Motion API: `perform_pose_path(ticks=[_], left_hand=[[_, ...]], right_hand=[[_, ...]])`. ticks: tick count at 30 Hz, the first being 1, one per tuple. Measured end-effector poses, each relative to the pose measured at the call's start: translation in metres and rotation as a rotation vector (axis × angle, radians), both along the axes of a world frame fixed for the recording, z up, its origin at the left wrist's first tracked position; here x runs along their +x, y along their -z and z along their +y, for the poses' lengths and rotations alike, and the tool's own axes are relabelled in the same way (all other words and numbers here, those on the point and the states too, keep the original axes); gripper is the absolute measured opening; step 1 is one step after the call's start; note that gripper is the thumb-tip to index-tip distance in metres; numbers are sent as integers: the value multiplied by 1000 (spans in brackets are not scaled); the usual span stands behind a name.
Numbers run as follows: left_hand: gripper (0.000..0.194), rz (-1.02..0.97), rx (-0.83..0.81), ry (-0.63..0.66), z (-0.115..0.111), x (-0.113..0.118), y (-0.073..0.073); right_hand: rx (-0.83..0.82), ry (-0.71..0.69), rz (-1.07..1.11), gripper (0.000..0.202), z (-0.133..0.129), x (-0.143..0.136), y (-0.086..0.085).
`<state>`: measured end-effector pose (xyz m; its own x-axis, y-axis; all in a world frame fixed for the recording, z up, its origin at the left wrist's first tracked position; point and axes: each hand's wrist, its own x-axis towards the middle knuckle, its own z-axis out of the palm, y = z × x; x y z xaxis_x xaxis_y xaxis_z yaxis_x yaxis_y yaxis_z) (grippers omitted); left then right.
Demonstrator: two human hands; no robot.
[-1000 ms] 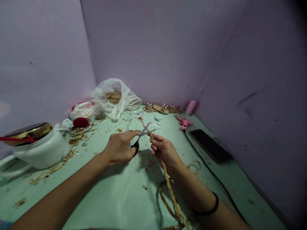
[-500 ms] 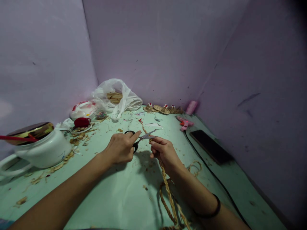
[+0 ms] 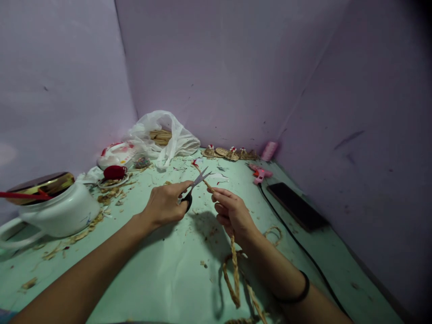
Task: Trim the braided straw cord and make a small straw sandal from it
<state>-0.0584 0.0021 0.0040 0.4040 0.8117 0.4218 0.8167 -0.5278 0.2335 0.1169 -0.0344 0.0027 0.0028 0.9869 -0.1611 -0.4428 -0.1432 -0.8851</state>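
My left hand [image 3: 167,201] grips the black handles of a pair of scissors [image 3: 200,178], whose blades are parted and point up to the right. Pinched in the fingers of my right hand [image 3: 232,210] is a braided straw cord [image 3: 235,270]. Its thin end, tied with red thread [image 3: 195,163], sticks out beyond my fingertips and passes by the scissor blades. Whether the blades touch the cord I cannot tell. The rest of the braid hangs below my right hand and loops on the table.
A white pot [image 3: 64,213] with a golden lid stands left, among straw scraps. At the back are a plastic bag [image 3: 182,141], small woven straw hats [image 3: 232,154] and a pink spool [image 3: 269,151]. A pink glue gun [image 3: 259,173], its black cord and a phone [image 3: 297,206] lie right.
The scissors have turned more upright, and the blades have shifted up and left along the braid toward its red-tied end. My right hand has moved slightly down and right.
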Motion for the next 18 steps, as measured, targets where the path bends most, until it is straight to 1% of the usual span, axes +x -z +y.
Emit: perform_pose_path(ticks=[3,7,9,11,15,18], left_hand=[[48,-6,3,8,1,0,4],[48,-36,8,44,3,0,7],[47,-60,-15,64,3,1,7],[44,-101,-47,70,3,2,7],[39,-134,-71,68,0,5,6],[42,-108,-79,63,0,5,5]], right_hand=[[-5,11,-61,31,0,1,1],[-20,48,-127,20,3,2,3],[-54,45,-153,16,4,1,5],[-93,-10,-144,12,4,1,6],[-147,-179,-12,9,4,1,7],[-144,-218,25,11,3,2,6]])
